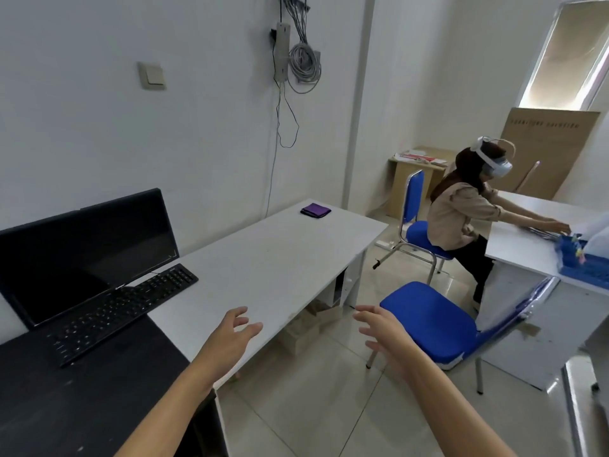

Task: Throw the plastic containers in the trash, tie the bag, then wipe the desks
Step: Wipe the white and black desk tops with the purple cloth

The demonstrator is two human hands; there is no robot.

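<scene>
Desk [280,252] runs along the wall. Cloth [315,210], purple and folded, probably the wiper, lies at the desk's far end, well apart from both hands. Left hand [230,338] and right hand [385,338] extend forward with fingers spread, holding nothing, apparently free to fetch the cloth. Containers and bag are not in view.

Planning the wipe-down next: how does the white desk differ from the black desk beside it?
The white desk is pale, with a folded purple cloth near its far end; the black desk is dark and carries a monitor and most of a keyboard. The keyboard's far end overlaps the white desk. Both stand side by side along the same wall.
</scene>
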